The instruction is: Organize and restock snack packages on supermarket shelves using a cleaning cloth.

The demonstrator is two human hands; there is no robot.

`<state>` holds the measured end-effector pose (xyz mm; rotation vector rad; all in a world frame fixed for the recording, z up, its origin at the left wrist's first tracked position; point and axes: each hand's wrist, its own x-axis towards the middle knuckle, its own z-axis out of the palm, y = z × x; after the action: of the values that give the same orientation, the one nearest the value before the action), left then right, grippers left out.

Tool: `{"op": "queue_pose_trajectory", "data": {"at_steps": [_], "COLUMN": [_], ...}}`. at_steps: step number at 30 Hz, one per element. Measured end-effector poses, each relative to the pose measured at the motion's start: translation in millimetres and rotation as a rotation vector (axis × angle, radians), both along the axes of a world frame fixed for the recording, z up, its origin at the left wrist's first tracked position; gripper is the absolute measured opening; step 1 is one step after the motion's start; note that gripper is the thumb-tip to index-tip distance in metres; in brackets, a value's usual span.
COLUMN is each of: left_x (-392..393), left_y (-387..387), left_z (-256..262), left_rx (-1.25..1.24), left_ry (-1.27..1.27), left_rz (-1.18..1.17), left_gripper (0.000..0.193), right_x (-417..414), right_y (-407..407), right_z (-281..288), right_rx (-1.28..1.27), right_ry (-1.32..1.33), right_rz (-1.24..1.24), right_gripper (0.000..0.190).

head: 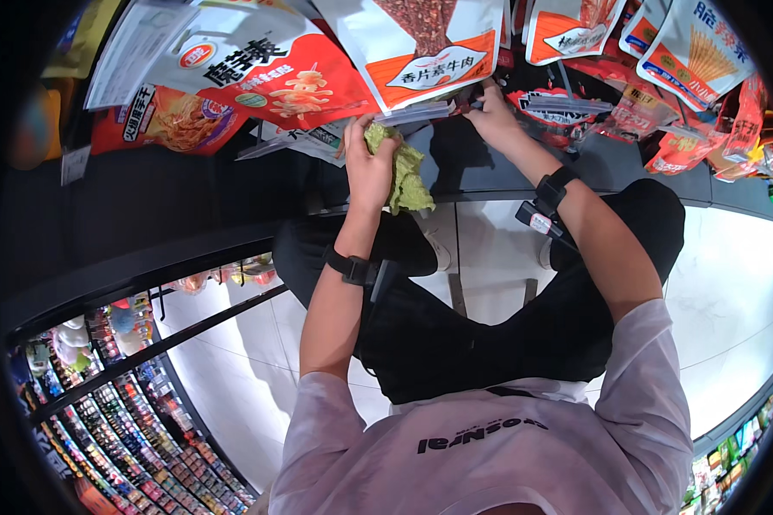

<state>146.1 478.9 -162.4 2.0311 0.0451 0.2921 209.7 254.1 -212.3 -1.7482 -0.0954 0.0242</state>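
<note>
My left hand (368, 164) grips a crumpled yellow-green cloth (409, 177), which hangs down over the front of the dark shelf (200, 193). Its fingertips reach up to a clear plastic label holder (419, 113). Just above is a white and orange snack pouch (438, 71) that bears writing. My right hand (497, 122) reaches in beneath the lower right corner of that pouch, its fingertips partly lost in the dark there. Whether they hold anything cannot be seen.
A large red and white snack pouch (270, 71) hangs at the left. More snack packets (696, 51) and metal display hooks (565, 80) fill the right. Black-trousered knees stand close to the shelf over a pale tiled floor (728, 270). Racks of small goods (129, 425) curve along the lower left.
</note>
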Motion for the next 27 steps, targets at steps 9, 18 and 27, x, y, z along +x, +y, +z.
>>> {"op": "queue_pose_trajectory", "data": {"at_steps": [9,18,27], "left_x": [5,6,16], "left_y": [-8,-17,-7], "left_z": [0,9,-8], "left_rx": [-0.224,-0.351,-0.206], "left_ry": [0.089,0.105,-0.001], "left_rz": [-0.012,0.008,0.052], "left_gripper": [0.051,0.043,0.044], "right_x": [-25,-35,-41], "right_y": [-10,-11,-16], "right_z": [-3,-3,12], "right_rx": [-0.163,-0.097,-0.070], "right_ry": [0.083,0.139,0.136], "right_rz": [0.039,0.014,0.022], "right_gripper": [0.079,0.076,0.056]}}
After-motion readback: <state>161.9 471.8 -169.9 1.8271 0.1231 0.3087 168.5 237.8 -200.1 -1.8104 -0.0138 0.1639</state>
